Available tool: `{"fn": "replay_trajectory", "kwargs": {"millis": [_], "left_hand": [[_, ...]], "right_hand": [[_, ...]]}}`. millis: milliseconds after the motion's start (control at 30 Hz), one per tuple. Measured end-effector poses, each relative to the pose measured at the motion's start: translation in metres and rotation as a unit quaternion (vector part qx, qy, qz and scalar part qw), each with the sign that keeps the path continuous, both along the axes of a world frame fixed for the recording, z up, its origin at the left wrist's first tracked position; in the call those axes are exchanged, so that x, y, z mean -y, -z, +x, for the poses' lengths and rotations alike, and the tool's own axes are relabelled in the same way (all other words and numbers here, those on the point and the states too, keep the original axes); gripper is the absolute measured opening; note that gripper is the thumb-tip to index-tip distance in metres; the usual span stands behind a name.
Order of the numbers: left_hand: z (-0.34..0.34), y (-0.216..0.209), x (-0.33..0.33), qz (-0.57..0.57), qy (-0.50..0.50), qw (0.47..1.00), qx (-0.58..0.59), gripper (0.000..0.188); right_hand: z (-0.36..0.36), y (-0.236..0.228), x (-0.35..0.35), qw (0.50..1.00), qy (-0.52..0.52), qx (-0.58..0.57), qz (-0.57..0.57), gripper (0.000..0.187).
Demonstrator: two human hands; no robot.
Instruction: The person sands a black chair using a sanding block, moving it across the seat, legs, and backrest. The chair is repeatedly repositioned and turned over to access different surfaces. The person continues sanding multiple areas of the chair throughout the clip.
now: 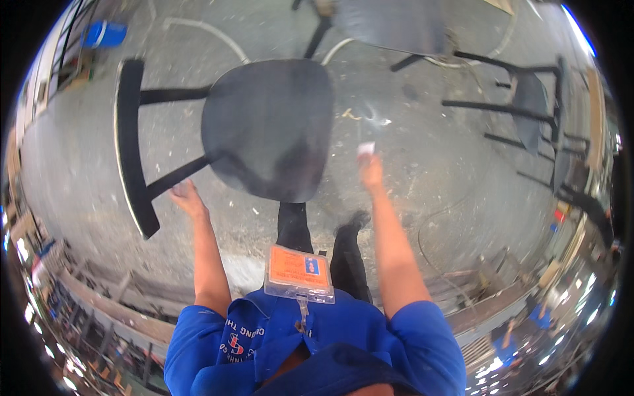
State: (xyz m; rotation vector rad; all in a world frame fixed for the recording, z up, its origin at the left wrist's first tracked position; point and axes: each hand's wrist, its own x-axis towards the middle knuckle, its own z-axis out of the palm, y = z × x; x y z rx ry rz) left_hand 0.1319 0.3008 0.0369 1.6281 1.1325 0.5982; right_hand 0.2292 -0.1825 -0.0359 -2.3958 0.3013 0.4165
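A black chair (267,129) with a rounded seat is in front of me, its curved backrest (132,148) toward the left. My left hand (189,198) is at the nearer post joining seat and backrest, its fingers closed against that post and partly blurred. To the right of the seat, my right hand (371,171) is closed on a small whitish pad (366,149), apart from the chair. What the pad is made of cannot be made out.
Another dark chair (389,26) stands beyond at the top. More black chairs (528,109) are at the right. A blue bucket (105,34) lies far left. A pale hose (208,28) and a thin cable (422,237) run over the grey floor. Behind me are long rails (119,310).
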Motion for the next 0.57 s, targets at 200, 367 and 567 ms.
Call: {"fn": "replay_trajectory", "kwargs": {"millis": [200, 367, 567], "left_hand": [[-0.088, 0.046, 0.165, -0.048, 0.696, 0.62, -0.359, 0.035], [-0.108, 0.041, 0.358, 0.102, 0.779, 0.559, -0.265, 0.033], [-0.016, 0.031, 0.563, 0.162, 0.899, 0.352, -0.204, 0.036]], "right_hand": [[-0.217, -0.056, 0.092, 0.972, 0.091, -0.217, 0.001, 0.011], [-0.337, -0.111, 0.225, 0.962, 0.213, -0.167, -0.016, 0.012], [-0.463, -0.2, 0.367, 0.859, 0.506, -0.028, -0.074, 0.012]]}}
